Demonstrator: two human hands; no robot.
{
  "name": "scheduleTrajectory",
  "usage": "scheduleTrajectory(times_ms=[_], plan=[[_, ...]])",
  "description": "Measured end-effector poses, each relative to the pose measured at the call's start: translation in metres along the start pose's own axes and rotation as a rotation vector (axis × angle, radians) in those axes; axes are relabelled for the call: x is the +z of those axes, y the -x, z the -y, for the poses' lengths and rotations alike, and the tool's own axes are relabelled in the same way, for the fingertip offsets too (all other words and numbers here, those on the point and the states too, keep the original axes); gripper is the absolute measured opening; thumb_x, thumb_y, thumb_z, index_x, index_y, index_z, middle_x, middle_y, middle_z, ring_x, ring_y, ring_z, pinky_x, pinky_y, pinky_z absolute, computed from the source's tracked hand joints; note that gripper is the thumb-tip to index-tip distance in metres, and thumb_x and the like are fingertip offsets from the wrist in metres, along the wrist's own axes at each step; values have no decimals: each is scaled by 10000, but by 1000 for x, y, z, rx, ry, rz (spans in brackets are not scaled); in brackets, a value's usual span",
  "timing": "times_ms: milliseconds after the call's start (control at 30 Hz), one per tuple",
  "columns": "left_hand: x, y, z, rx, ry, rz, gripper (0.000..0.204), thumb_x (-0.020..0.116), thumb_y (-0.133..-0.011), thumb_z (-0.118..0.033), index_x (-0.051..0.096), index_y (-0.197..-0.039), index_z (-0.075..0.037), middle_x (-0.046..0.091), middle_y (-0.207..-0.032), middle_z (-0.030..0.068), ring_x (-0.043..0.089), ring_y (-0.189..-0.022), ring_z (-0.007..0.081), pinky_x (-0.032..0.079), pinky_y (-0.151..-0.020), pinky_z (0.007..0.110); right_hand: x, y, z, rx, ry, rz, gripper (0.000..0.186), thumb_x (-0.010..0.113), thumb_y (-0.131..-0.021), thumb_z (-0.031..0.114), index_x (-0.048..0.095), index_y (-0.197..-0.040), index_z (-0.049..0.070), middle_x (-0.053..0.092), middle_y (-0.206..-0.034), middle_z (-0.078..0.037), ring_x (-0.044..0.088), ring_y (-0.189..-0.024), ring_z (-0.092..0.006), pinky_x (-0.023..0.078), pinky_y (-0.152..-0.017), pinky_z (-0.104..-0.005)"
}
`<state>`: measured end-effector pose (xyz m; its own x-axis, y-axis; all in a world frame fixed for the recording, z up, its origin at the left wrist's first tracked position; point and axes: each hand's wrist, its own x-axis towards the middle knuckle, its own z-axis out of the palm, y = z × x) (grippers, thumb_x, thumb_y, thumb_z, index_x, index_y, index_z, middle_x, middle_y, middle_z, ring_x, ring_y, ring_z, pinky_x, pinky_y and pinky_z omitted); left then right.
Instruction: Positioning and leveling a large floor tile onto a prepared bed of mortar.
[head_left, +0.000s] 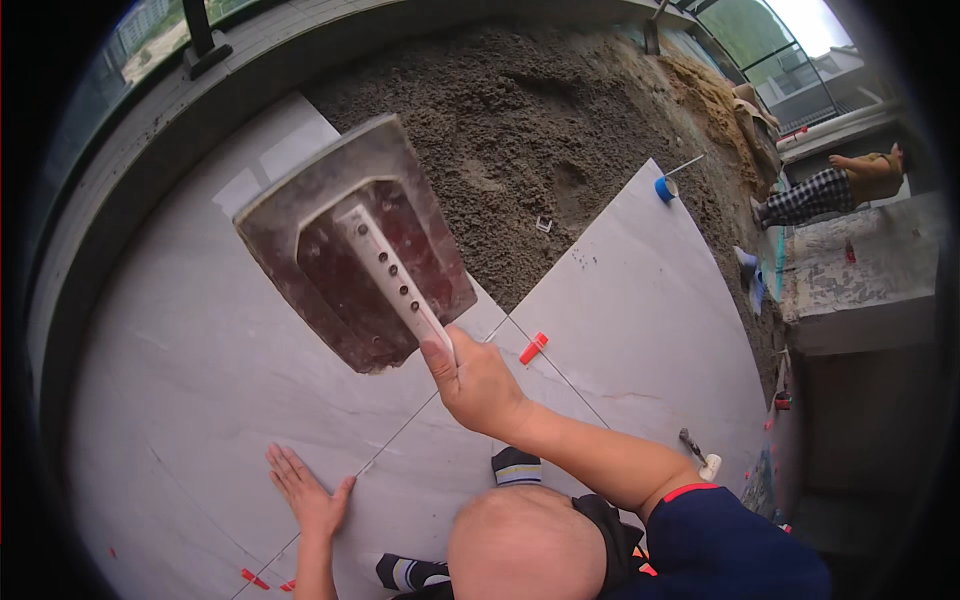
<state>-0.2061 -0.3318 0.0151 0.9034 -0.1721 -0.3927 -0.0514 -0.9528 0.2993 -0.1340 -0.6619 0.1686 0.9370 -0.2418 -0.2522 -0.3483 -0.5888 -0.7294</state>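
Note:
My right hand grips the pale handle of a tile beater, a broad, dark brown, roughly rectangular plate. The beater hangs tilted above a large light grey floor tile, its working side hidden. My left hand rests flat on the tiles near a joint, with fingers stretched out and nothing held. To the right of my right hand, a red wedge sits by a tile joint. A second grey tile extends to the right, with a blue round thing at its far corner.
Rough grey-brown mortar spreads beyond the tiles. A mallet with a white head lies at right. More red wedges are at lower left. Another person is at far right. A low wall curves along the left.

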Motion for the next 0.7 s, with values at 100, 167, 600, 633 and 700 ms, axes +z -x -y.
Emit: scheduleTrajectory(times_ms=[100, 167, 600, 633, 700], plan=[[-3, 1, 1, 23, -6, -40, 1297, 809, -718, -490, -7, -1561, 63, -29, -1653, 245, -45, -1538, 384, 9, -1228, 529, 64, -18, -25, 357, 176, 333, 742, 349, -1038, 559, 704, -941, -85, 688, -877, -310, 675, -873, -476, 522, -813, -522], [-4, 3, 1, -49, 3, 17, 1304, 818, -701, -487, 2, -1567, 46, -17, -1657, 233, -33, -1540, 377, 23, -1228, 532, 73, -33, -19, 257, 104, 393, 735, 354, -1039, 554, 698, -947, -88, 684, -888, -315, 673, -896, -470, 518, -821, -519], [6, 0, 1, -37, -12, -26, 1306, 817, -686, -484, 6, -1578, 19, -37, -1662, 216, -46, -1541, 371, 28, -1220, 555, 1, -14, 9, -68, -87, -45, 593, 375, -1051, 521, 556, -919, -28, 632, -674, -242, 614, -632, -484, 488, -605, -523], [5, 1, 0, -27, -19, -35, 1312, 823, -680, -483, 9, -1577, 21, -32, -1661, 218, -43, -1541, 372, 36, -1219, 557, 24, -14, -7, 125, 14, 95, 649, 330, -1050, 545, 588, -943, -41, 668, -756, -262, 644, -723, -486, 507, -705, -550], [2, 2, -2, 2, -43, -48, 1319, 828, -673, -482, 11, -1577, 23, -27, -1661, 220, -40, -1541, 373, 44, -1219, 559, 64, -22, -39, 346, 48, 417, 734, 296, -1043, 570, 686, -943, -44, 694, -925, -291, 664, -936, -465, 508, -830, -539]])
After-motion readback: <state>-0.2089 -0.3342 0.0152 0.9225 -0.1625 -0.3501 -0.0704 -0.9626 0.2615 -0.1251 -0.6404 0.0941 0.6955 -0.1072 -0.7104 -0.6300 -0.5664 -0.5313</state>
